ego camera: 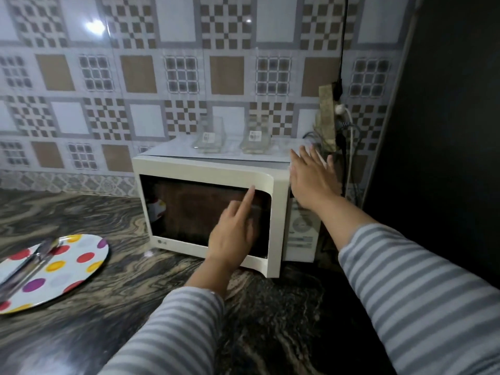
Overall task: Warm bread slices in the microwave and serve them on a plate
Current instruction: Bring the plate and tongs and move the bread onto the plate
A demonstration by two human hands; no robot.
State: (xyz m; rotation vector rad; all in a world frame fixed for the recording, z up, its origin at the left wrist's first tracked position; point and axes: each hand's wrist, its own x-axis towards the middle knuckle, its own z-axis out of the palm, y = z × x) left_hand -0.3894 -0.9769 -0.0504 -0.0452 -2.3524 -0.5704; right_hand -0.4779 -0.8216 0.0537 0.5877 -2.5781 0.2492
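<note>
A cream microwave (205,169) stands on the dark marbled counter, its door closed and the window dark. My left hand (234,231) is in front of the door, its index finger stretched out and touching the upper right of the window while the other fingers curl loosely. My right hand (311,180) is flat, fingers straight, laid against the microwave's top right corner above the control panel (301,228). A white plate with coloured dots (78,263) lies at the left of the counter with metal tongs (27,266) on it. No bread is visible.
Two clear glass containers (208,139) (255,139) stand on top of the microwave. Cables and a plug (342,109) hang at the wall to its right. A dark surface (446,131) closes off the right side. The counter (270,307) stretches in front.
</note>
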